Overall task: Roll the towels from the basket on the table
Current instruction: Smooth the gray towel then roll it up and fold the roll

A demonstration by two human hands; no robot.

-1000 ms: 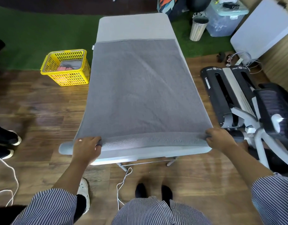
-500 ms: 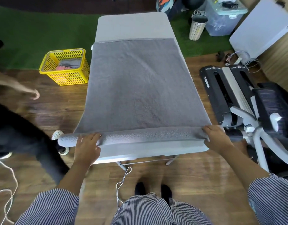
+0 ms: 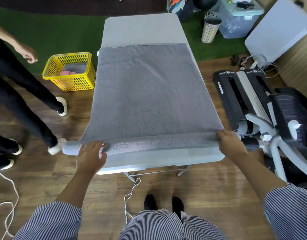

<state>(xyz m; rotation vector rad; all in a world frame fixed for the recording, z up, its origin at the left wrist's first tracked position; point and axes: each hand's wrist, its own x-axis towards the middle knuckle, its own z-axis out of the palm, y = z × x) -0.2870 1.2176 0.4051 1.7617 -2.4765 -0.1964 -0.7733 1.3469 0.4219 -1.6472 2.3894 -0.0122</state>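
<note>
One towel (image 3: 149,94); two hands: left hand (image 3: 90,156), right hand (image 3: 230,142).

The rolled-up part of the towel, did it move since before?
Yes. The roll has travelled away from the near table edge, which now shows bare, and grown thicker. The left hand and right hand rest on it.
</note>
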